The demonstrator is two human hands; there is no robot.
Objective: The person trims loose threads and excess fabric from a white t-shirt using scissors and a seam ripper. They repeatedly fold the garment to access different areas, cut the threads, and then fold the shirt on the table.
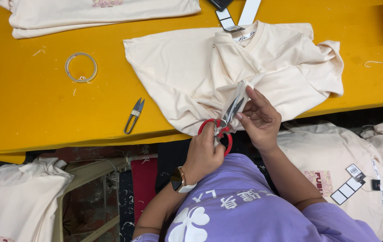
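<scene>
On the yellow counter (pixel 30 112), taking the cream shirt (pixel 187 67) spread at its near edge as the landmark, a folded stack of cream garments (pixel 88 13) lies well to the shirt's upper left, a thin ring (pixel 81 67) sits to its left, and small metal thread snips (pixel 134 115) lie just off its lower left corner. At the shirt's near hem, the left hand (pixel 204 154), with a watch at the wrist, is clenched around the red handles of a pair of scissors (pixel 223 125), whose blades point up into the fabric. Just right of the scissors, the right hand (pixel 259 118) pinches a small pale tag (pixel 240 92) that stands up from the shirt's hem, fingers touching it beside the blades. Card tags (pixel 236 18) lie at the shirt's collar. Below the counter's edge, to the shirt's lower right, more cream shirts (pixel 330 157) with hang tags are piled.
</scene>
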